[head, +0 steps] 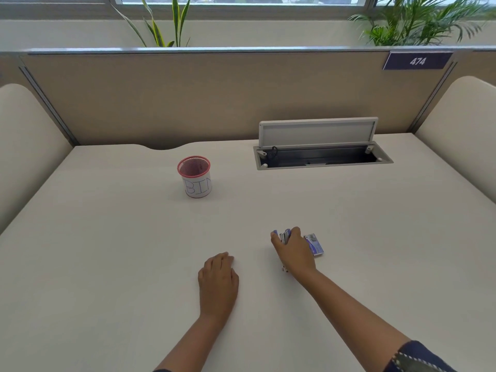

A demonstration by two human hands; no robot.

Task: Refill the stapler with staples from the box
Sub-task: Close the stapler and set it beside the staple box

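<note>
Right hand [294, 252] reaches forward over the desk [107, 251] and its fingers curl round a small blue stapler [285, 235], thumb on the left side, other fingers over the top; only the stapler's front end with blue and pale parts shows past the knuckles, a small pale bit pokes out under the wrist, rest is hidden by the hand. Whether the stapler is lifted or touching the desk, cannot tell. Box of staples [314, 244], small and blue with a grey printed top, lies flat on the desk just beside the right hand on its right side, partly covered by it; open or closed, cannot tell. Left hand [218, 280] rests palm down on the desk, well left of the stapler, fingers loosely bent, holding nothing. Farther back and left of centre stands a red mesh cup [194, 176] wrapped in white paper lettered "BIN", upright, well apart from both hands. Back right, a cable hatch [322, 154] is set in the desk with its lid tilted up. A beige partition [188, 98] runs behind the desk, with a dark tag reading "474" [418, 60] at its upper right, and plants [161, 25] above it by the window. A dark sleeve [418, 357] with pale stitching shows on the right arm.
</note>
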